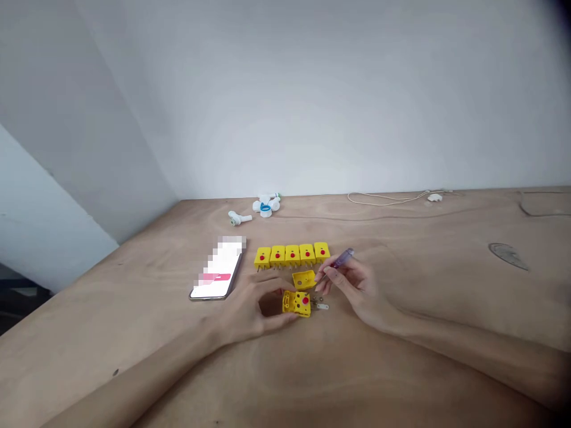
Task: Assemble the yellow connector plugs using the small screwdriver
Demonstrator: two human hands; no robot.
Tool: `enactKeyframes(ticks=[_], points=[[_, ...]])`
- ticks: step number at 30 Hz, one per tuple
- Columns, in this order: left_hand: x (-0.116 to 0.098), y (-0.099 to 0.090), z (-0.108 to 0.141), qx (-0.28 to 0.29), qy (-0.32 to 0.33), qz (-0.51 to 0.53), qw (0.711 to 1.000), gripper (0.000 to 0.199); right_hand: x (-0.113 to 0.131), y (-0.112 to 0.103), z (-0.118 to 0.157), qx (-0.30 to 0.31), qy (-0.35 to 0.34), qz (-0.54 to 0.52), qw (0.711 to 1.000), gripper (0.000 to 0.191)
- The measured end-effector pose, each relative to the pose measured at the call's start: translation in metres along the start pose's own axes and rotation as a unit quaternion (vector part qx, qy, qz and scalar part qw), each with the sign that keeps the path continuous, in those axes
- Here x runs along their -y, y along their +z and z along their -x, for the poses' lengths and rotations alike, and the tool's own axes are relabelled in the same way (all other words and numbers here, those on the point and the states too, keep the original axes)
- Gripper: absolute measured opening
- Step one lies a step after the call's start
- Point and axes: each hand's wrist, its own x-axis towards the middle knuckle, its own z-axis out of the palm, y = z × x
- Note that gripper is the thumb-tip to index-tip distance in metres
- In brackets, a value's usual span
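My left hand (255, 309) grips an opened yellow plastic connector body (297, 304) with a red dot, its fingers on both sides of it. My right hand (353, 280) pinches a small screwdriver with a translucent purple handle (342, 258), its thin shaft pointing down-left. The tip hangs just beside a separate yellow housing half (304, 279), which lies on the wood between my hands. Small metal screws and a flat terminal (319, 304) lie right of the held body. Just behind stands a row of several assembled yellow connectors (292, 255) with red dots and metal pins.
A smartphone (218, 270) with a pixelated screen lies left of the row. White plastic fittings (266, 205) and a pale cable (392, 198) lie along the far edge of the plywood table (423, 297). A grey wall rises behind it.
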Motion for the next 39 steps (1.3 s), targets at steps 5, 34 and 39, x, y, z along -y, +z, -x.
enactKeyframes(ticks=[5, 34, 39], points=[[0.000, 0.000, 0.000, 0.003, 0.002, 0.006, 1.000, 0.032, -0.001, -0.001, 0.000, -0.009, -0.004, 0.002, 1.000, 0.019], [0.002, 0.002, -0.002, 0.006, -0.021, 0.033, 0.999, 0.031, 0.001, -0.002, -0.013, 0.027, 0.096, -0.109, 0.989, 0.024], [0.002, 0.003, -0.002, 0.003, -0.022, 0.029, 0.999, 0.032, 0.001, 0.000, -0.012, 0.030, 0.096, -0.106, 0.989, 0.031]])
